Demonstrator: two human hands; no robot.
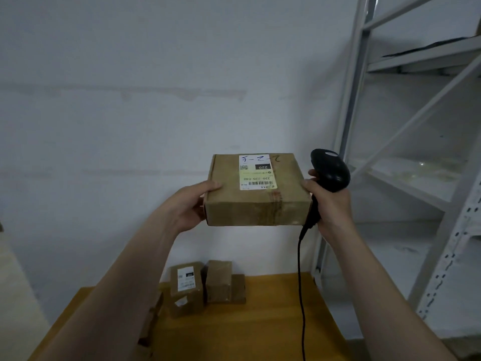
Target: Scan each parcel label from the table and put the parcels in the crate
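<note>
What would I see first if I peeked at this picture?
First you'd see the brown parcel held up in the middle, with a white label on top. The left hand grips its left side, and the right hand holds a black scanner just beside it. Below, smaller parcels sit on the yellow table, and a grey shelf rack stands on the right.

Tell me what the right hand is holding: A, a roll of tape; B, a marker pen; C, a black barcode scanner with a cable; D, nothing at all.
C: the right hand grips a black corded barcode scanner right beside the raised cardboard parcel, which the left hand holds from the other side.
</note>
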